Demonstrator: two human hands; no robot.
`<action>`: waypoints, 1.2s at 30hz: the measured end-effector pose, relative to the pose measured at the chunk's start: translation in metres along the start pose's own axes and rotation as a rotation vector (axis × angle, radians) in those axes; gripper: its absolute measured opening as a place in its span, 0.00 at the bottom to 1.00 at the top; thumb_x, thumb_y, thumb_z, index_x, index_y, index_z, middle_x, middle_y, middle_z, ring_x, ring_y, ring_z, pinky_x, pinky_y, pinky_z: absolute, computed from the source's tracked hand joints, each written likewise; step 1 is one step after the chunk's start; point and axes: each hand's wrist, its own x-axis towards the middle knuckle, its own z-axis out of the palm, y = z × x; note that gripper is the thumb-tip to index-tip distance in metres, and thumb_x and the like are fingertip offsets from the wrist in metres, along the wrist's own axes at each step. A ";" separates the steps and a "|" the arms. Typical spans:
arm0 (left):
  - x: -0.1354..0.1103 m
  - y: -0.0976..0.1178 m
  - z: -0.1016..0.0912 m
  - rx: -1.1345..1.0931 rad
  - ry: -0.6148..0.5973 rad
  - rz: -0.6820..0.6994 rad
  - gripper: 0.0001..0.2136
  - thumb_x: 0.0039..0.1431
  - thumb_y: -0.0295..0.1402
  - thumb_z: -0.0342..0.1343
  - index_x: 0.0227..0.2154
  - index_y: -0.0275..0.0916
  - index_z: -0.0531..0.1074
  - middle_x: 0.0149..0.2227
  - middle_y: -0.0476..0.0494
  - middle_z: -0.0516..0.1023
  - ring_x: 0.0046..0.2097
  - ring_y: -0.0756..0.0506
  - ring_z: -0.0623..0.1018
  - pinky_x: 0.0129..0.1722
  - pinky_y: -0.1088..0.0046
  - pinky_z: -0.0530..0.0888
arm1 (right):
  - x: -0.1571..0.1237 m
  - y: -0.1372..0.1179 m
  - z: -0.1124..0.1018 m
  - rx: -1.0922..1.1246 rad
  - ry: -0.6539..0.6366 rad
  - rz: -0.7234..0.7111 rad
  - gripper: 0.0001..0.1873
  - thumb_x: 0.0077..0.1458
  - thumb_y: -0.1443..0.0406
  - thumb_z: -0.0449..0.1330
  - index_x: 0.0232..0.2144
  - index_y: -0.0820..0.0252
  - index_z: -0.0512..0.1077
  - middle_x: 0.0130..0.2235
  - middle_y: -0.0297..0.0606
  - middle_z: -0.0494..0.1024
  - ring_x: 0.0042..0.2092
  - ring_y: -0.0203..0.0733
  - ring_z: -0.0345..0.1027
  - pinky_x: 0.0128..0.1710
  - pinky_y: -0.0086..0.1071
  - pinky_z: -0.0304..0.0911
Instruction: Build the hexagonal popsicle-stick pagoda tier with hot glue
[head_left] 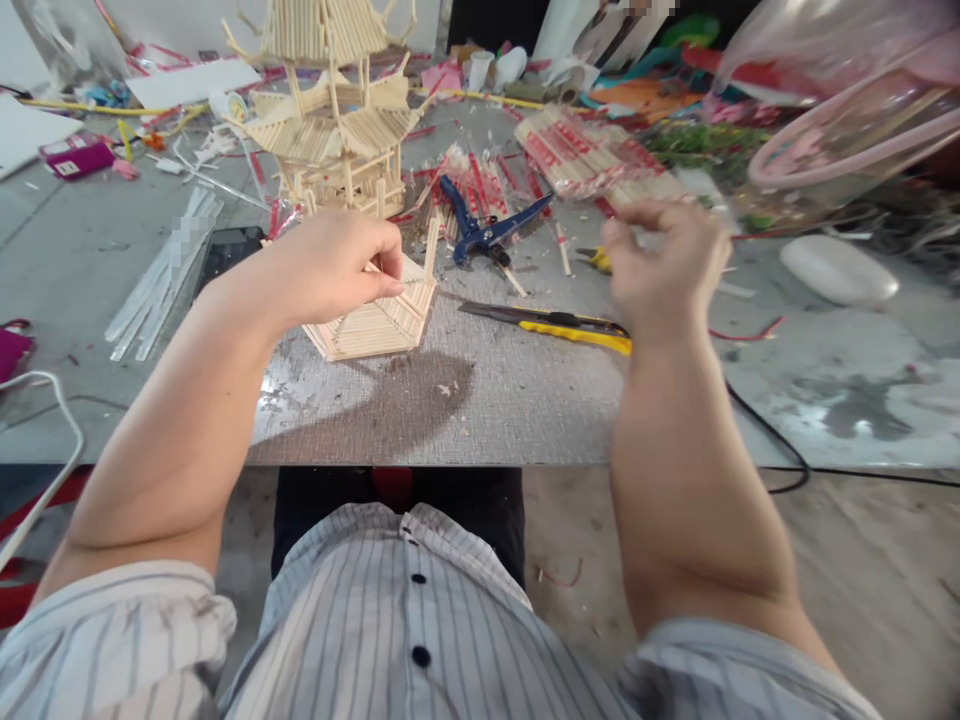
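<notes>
My left hand [341, 262] is over a hexagonal panel of thin wooden sticks [371, 335], its thumb and fingers pinched on a thin wooden stick [411, 303] just above the panel. A short post [432, 250] stands upright at the panel's right corner. To the right, my right hand [667, 260] is raised above the table with fingers curled together; what they hold, if anything, is hidden. Below and left of it lies a yellow utility knife [574, 333] with its blade out. Beyond the panel, a tiered pagoda model [341, 120] built of the same sticks stands upright.
Blue-handled cutters [487, 235] lie behind the panel. Packs of wooden sticks [581, 150] in red-printed wrappers are behind them. Clear strips [169, 265] and a dark phone [229, 255] are at left. A white oval object [838, 270] rests at right.
</notes>
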 end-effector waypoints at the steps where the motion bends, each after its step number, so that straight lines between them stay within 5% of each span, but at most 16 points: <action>1: 0.001 0.001 0.001 0.000 0.018 -0.028 0.03 0.49 0.29 0.62 0.25 0.37 0.75 0.24 0.53 0.68 0.37 0.47 0.77 0.42 0.72 0.70 | -0.005 -0.017 -0.003 0.154 -0.002 -0.043 0.13 0.57 0.64 0.56 0.41 0.61 0.76 0.45 0.45 0.80 0.49 0.45 0.71 0.53 0.40 0.59; 7: 0.004 0.016 0.007 -0.097 0.093 -0.025 0.06 0.52 0.26 0.60 0.22 0.34 0.73 0.21 0.52 0.67 0.36 0.46 0.77 0.37 0.72 0.70 | -0.025 -0.089 -0.017 0.636 -0.310 -0.271 0.03 0.49 0.65 0.64 0.29 0.53 0.78 0.32 0.30 0.80 0.38 0.40 0.73 0.43 0.37 0.66; 10: 0.004 0.028 0.008 0.038 0.034 0.027 0.06 0.48 0.28 0.64 0.22 0.34 0.73 0.20 0.53 0.67 0.34 0.47 0.76 0.36 0.74 0.69 | -0.030 -0.108 -0.011 0.678 -0.503 -0.373 0.07 0.46 0.67 0.65 0.30 0.52 0.77 0.33 0.28 0.79 0.38 0.39 0.73 0.45 0.38 0.66; 13: 0.005 0.036 0.009 0.230 0.015 0.009 0.09 0.53 0.32 0.61 0.23 0.32 0.73 0.20 0.53 0.66 0.34 0.50 0.76 0.36 0.76 0.67 | -0.034 -0.119 0.003 0.689 -0.557 -0.444 0.13 0.43 0.69 0.65 0.35 0.52 0.76 0.35 0.29 0.78 0.40 0.39 0.72 0.46 0.38 0.66; 18: 0.004 0.036 0.014 0.355 -0.002 -0.018 0.11 0.57 0.36 0.56 0.27 0.32 0.74 0.24 0.51 0.72 0.36 0.50 0.76 0.38 0.76 0.68 | -0.040 -0.123 0.024 0.724 -0.540 -0.507 0.14 0.46 0.66 0.64 0.39 0.58 0.74 0.35 0.32 0.76 0.39 0.39 0.70 0.42 0.36 0.66; 27: -0.005 0.029 0.020 0.020 -0.026 0.004 0.10 0.58 0.34 0.52 0.40 0.40 0.73 0.29 0.47 0.77 0.35 0.47 0.77 0.36 0.69 0.69 | -0.041 -0.110 0.034 0.995 -0.654 -0.417 0.11 0.50 0.63 0.63 0.38 0.60 0.74 0.34 0.34 0.76 0.37 0.36 0.68 0.40 0.33 0.66; 36: -0.008 0.031 0.023 0.191 0.074 -0.011 0.09 0.57 0.36 0.53 0.31 0.40 0.76 0.33 0.46 0.80 0.34 0.47 0.74 0.36 0.67 0.66 | -0.044 -0.108 0.041 1.006 -0.659 -0.411 0.16 0.48 0.60 0.64 0.40 0.59 0.74 0.39 0.36 0.77 0.39 0.36 0.72 0.40 0.32 0.67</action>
